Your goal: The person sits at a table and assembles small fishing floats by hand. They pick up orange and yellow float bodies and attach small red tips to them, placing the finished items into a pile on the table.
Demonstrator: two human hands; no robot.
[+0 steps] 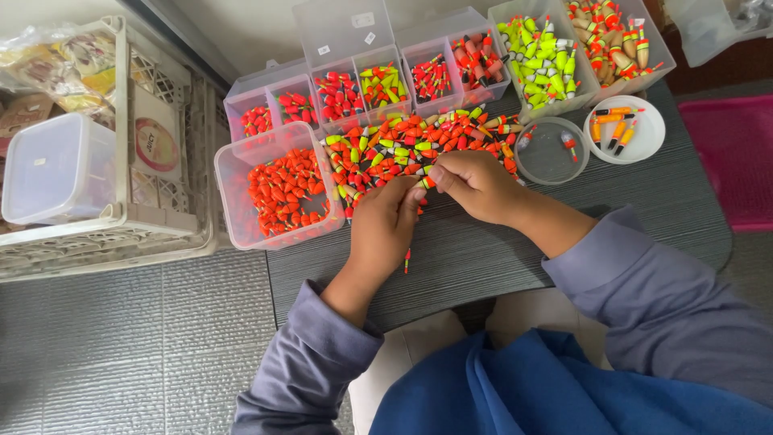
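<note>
A small orange and yellow-green fishing float [425,182] sits pinched between the fingers of the left hand [385,225] and the right hand [475,187], above the dark ribbed desk [644,193]. Just beyond lies a loose pile of floats [411,141]. Left, a clear plastic tub [241,217] holds orange ones; far, compartment boxes [338,48] and two round lids [555,165].

Packages and labels around the hands

Far left of the left hand [385,229], a white crate [121,217] holds a crinkled yellow-and-brown packet [60,68] at its far end, a flat white pack with a round red-and-cream label [155,143], and a lidded translucent tub [52,167]. Beyond both hands, an upright clear lid [342,32] carries two small white stickers [363,20].
</note>
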